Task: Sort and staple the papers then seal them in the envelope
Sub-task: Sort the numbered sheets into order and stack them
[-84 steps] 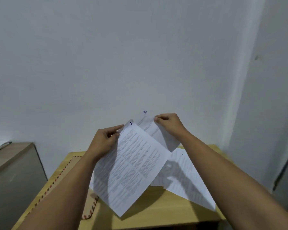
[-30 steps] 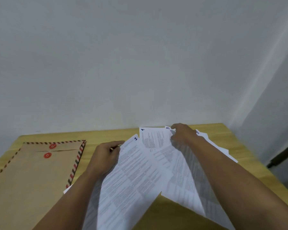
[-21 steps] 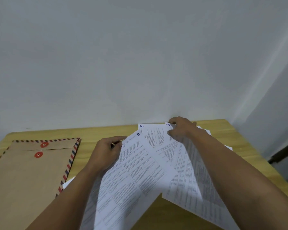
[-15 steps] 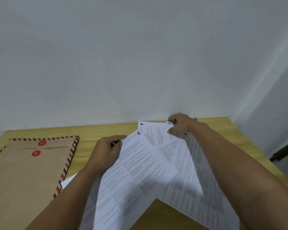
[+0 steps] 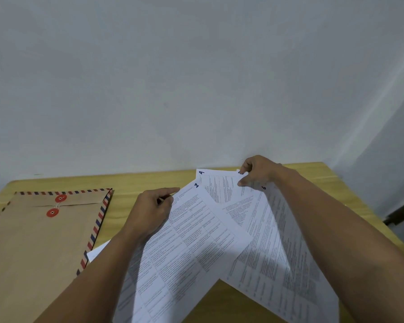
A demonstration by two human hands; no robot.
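Nearest me, at 6 o'clock, the printed sheets fan out over the bench (image 5: 222, 297), overlapped rather than squared, which I take as deliberate: fanning leaves each numbered corner readable for sorting. My left hand (image 5: 149, 212) sits at about 7 o'clock from the fan's far tip, fingers curled and pinching the top-left edge of page 2 (image 5: 191, 231), holding that sheet up off the rest so it stays apart as a sorted one. Beyond it, toward 12 o'clock, page 4 (image 5: 216, 185) lies flat with its corner number exposed. My right hand (image 5: 258, 171), at 1 o'clock, pinches the top corner of another sheet between thumb and forefinger; its number is covered by the fingers. Page 6 (image 5: 278, 229) trails down under my right forearm. The envelope (image 5: 40, 241) lies flat at 9 o'clock, well apart from the sheets, flap still tied, parked until stapling is done. I see no stapler.
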